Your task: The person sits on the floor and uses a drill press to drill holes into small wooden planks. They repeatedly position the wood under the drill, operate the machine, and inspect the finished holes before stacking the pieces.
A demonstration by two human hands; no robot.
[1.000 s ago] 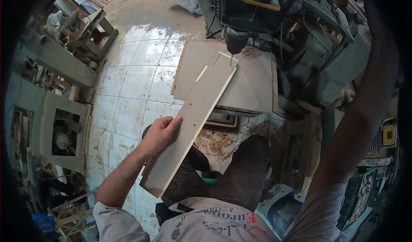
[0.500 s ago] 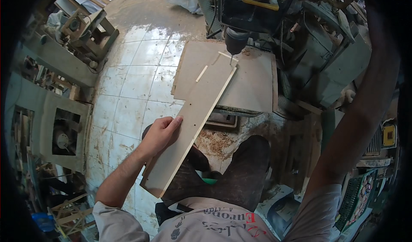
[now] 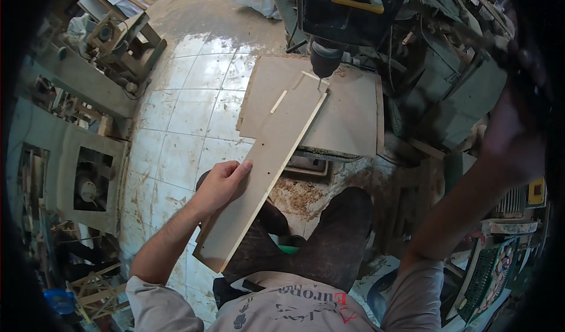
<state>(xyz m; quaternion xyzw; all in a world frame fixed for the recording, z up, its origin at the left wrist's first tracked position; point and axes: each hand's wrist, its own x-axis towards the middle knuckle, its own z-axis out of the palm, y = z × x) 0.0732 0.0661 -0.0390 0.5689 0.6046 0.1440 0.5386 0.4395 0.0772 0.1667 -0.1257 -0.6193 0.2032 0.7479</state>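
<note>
My left hand grips the left edge of a long notched wooden board, thumb on top and fingers underneath. Two small dark holes show in the board's face. Its near end hangs over my lap, while its far end lies on the drill press's flat wooden table. Thin wood strips lie by that far end. Right above it, the drill press chuck points its thin bit down at the board's corner; whether it touches is unclear. My right arm is raised at the right, its hand lost in the dark rim.
The black drill press head fills the top middle. Sawdust covers the tiled floor below the table. Dusty machine housings stand at the left. A green crate sits at lower right, and a clear plastic bag lies at the back.
My right arm has swung lower and bent more at the elbow. The chuck sits slightly lower in the picture. My left hand keeps its hold on the board.
</note>
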